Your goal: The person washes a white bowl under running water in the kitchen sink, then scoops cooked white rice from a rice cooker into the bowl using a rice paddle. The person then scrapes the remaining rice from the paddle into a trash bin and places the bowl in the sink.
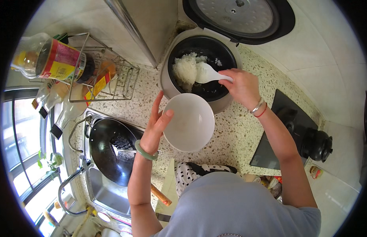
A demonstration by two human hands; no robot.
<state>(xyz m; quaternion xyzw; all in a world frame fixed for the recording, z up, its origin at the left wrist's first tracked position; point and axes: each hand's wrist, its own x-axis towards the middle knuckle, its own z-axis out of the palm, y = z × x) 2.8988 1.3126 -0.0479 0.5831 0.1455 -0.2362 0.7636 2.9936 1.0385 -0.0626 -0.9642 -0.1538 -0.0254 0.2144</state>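
In my right hand (242, 87) is the handle of a white rice paddle (211, 74), its blade pushed into the cooked rice (186, 69). The rice lies heaped at the left side of the dark inner pot of a rice cooker (165, 75), whose lid (238, 15) stands raised behind it. My left hand (153, 128) grips a white bowl (189, 122) by its left side, thumb over the rim. The bowl is tilted toward me, bare inside, and held just in front of the cooker.
Left of my left arm, a black wok (112, 152) with a spatula rests over the metal sink (108, 191). A wire rack (122, 79) with bottles (59, 59) stands at the back left. On the right are a black cooktop (270, 138) and a dark pot (317, 144).
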